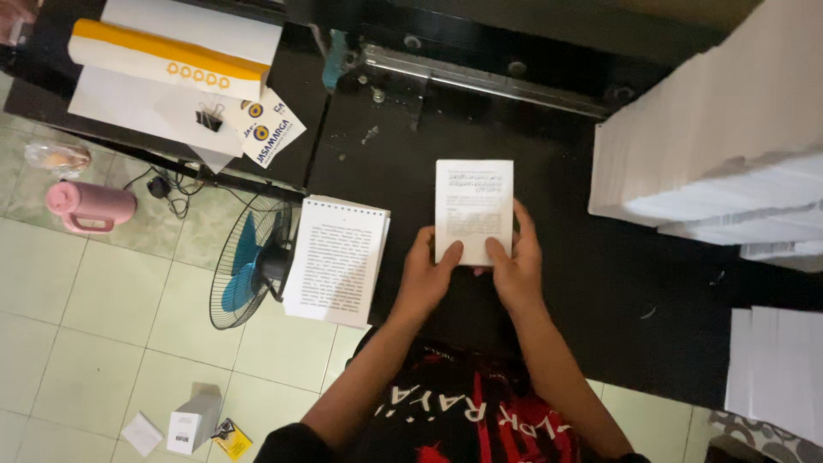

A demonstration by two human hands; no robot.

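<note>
**Both hands holding a small printed stack on the black bench**

The left hand [426,273] and the right hand [515,261] are gripping the near end of a small stack of printed sheets [474,210], thumbs pressing on top and fingers curling around the sides. The stack is lying flat near the middle of the black bench [600,283], its long side running from near to far, and the hands are sitting close together, one at each near corner.

Left of the hands, a punched printed booklet [336,260] is hanging partly over the left edge of the bench. To the far right, a tall pile of white paper [720,129] is resting on the bench, and more white sheets [771,360] are lying at the near right. Along the far edge, a metal bar [480,77] is running across the bench.

On the far left, a white and yellow sheet [171,60], a black binder clip [209,118] and small printed cards [270,129] are lying on a dark surface. Down on the tiled floor [103,343], a blue fan [249,261], a pink jug [86,206] and a small white box [193,420] are standing.
</note>
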